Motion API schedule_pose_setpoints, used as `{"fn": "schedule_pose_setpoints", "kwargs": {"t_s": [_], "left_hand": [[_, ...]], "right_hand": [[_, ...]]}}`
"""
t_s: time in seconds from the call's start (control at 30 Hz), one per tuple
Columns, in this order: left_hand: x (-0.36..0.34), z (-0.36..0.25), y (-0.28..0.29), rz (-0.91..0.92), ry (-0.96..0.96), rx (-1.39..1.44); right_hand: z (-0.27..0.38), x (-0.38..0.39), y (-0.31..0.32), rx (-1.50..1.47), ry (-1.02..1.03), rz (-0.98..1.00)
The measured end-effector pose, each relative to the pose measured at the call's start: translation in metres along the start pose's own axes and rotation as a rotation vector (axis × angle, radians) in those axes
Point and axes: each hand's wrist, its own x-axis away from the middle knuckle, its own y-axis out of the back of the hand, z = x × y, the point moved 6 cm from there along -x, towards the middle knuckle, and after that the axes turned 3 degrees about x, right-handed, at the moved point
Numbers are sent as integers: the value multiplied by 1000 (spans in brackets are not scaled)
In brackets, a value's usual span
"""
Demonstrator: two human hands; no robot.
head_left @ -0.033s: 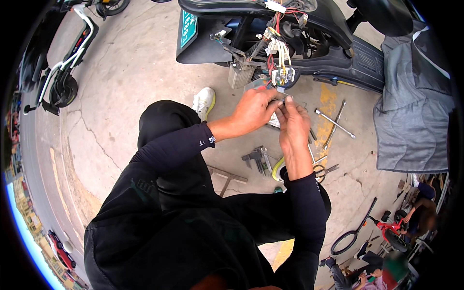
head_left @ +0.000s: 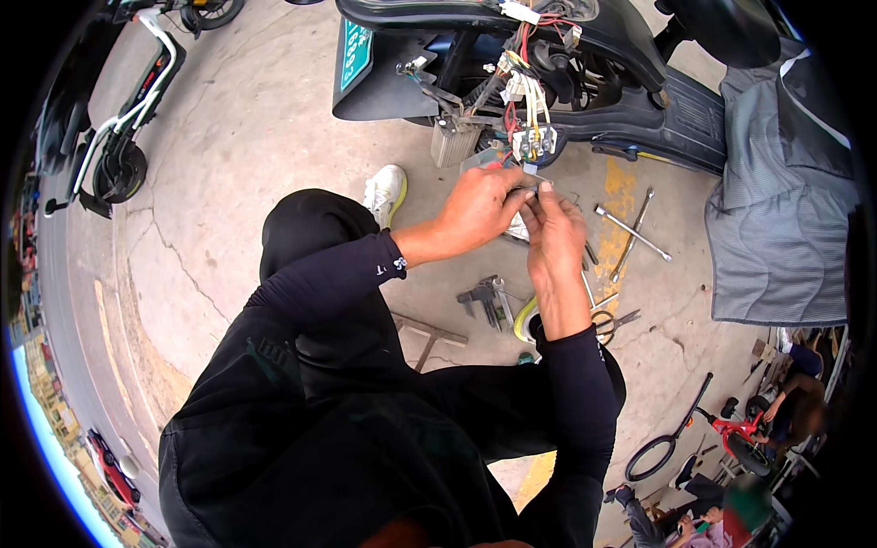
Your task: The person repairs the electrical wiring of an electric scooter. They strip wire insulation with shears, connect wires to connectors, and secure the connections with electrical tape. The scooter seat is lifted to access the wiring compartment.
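Observation:
Both hands meet in the middle, just below a bundle of coloured wires and white connectors [head_left: 528, 91] on a black electric scooter [head_left: 667, 119]. My left hand [head_left: 470, 205] has its fingers pinched on something small and dark that I cannot make out. My right hand [head_left: 557, 247] is closed beside it, thumb and fingertips at that same small piece, largely hiding it. A white terminal block [head_left: 535, 142] with wires sits just above my fingers, and a ribbed metal box [head_left: 452, 142] hangs to its left on the scooter.
Cross wrenches [head_left: 639, 237], scissors [head_left: 621, 321], a hammer and spanners [head_left: 489, 306] and a T-shaped tool [head_left: 429, 333] lie around my feet. A grey quilted cover [head_left: 776, 228] hangs at right. A white-framed scooter [head_left: 128, 119] stands at left. People [head_left: 804, 411] are among bike parts at lower right.

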Motion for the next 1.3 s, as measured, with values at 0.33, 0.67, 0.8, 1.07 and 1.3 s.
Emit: {"fn": "schedule_pose_setpoints", "kwargs": {"t_s": [0.33,0.67,0.8,1.07,1.3], "left_hand": [[1,-3,2,-3,-7,22],[2,1,2,21,-2,-8],[2,6,-1,99,125,44],[13,15,-1,166,75,-58],[12,12,1,143,57,-94]], "right_hand": [[-3,-1,1,1,2,6],[-4,2,-5,4,-8,8],[-6,2,-7,21,14,8],[-21,12,-10,61,-21,-34],[-20,10,-14,26,17,-67]]}}
